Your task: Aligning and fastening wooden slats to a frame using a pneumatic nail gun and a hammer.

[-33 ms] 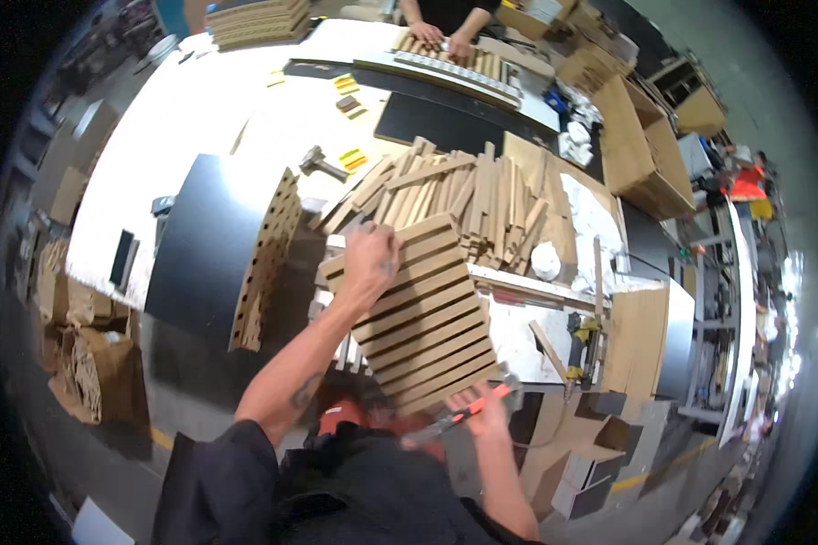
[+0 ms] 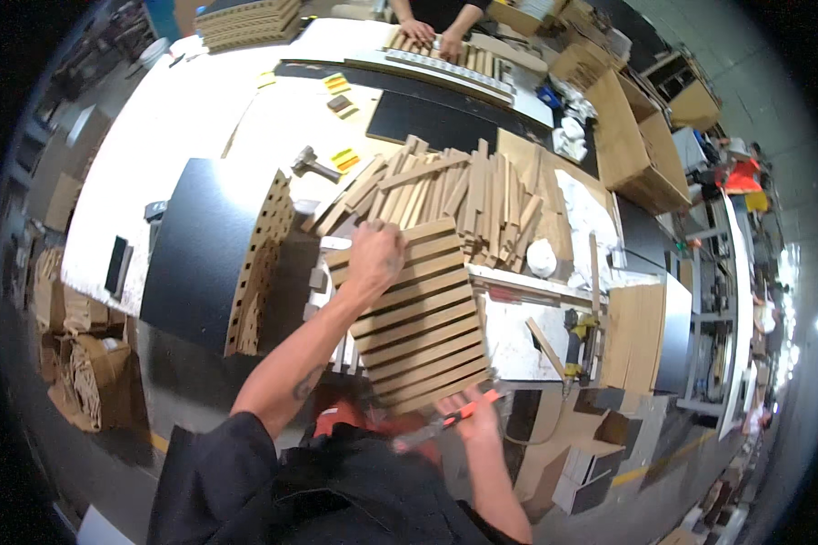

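A slatted wooden panel point(image 2: 423, 331), light slats on a dark backing, is tilted up over the bench edge in front of me. My left hand point(image 2: 375, 257) grips its top left corner. My right hand point(image 2: 471, 420) is at the panel's lower edge and holds an orange-handled tool point(image 2: 454, 416) that points left under the panel. Just beyond the panel lies a loose pile of wooden slats point(image 2: 468, 191).
A black board point(image 2: 195, 245) lies to the left, with slatted panels point(image 2: 262, 259) standing on edge beside it. A hammer point(image 2: 311, 163) rests behind them and a yellow power tool point(image 2: 579, 345) sits to the right. Cardboard boxes point(image 2: 632, 136) stand at the far right. Another person's hands point(image 2: 432, 36) work at the far end.
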{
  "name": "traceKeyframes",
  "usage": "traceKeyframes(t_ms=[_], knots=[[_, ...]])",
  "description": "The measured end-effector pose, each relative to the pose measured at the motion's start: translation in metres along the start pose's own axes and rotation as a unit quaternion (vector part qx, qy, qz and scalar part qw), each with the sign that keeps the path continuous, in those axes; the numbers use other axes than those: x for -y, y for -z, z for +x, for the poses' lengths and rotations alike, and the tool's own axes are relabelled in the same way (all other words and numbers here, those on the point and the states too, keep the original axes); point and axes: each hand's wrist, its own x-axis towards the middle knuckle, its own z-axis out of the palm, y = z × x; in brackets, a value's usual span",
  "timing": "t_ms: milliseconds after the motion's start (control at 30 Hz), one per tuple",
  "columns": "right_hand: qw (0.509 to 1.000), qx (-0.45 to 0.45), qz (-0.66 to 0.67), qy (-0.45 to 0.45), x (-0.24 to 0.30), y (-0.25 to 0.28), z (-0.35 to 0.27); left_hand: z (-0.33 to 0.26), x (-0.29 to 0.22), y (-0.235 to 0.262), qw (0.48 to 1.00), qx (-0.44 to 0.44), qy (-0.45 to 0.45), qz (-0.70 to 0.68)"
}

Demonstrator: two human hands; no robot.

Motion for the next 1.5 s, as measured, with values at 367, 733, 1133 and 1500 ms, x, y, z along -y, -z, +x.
traceKeyframes(t_ms=[367, 733, 1133, 1500], knots=[[0.972, 0.210, 0.073, 0.077, -0.115, 0.057, 0.034, 0.049, 0.034, -0.080, 0.961, 0.212, -0.177, -0.020], [0.964, 0.069, 0.165, 0.199, 0.058, 0.009, -0.072, 0.037, 0.080, -0.030, 0.975, 0.163, -0.133, 0.072], [0.793, -0.084, -0.442, 0.411, 0.105, -0.024, -0.030, 0.055, 0.059, 0.002, 0.969, 0.232, 0.002, 0.080], [0.494, 0.225, -0.677, 0.497, 0.140, -0.297, 0.069, 0.036, 0.104, 0.000, 0.920, 0.146, 0.264, -0.251]])
